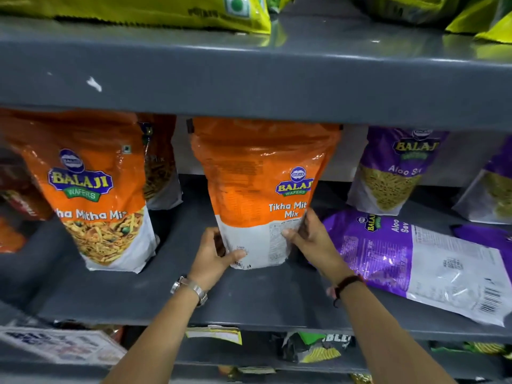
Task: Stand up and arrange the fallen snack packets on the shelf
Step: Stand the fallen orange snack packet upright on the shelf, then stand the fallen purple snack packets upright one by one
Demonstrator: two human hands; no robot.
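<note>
An orange Tikha Mitha Mix packet (260,173) stands upright in the middle of the grey shelf (249,297), its back panel facing me. My left hand (213,259) grips its lower left corner and my right hand (313,242) grips its lower right edge. A purple Aloo Sev packet (415,261) lies flat on the shelf just right of my right hand. Another orange packet (94,195) stands upright at the left.
Two purple packets (393,173) (490,189) stand at the back right. More orange packets (160,164) stand behind on the left. The shelf above (249,87) holds yellow-green bags (166,9). A lower shelf holds mixed packets (313,347).
</note>
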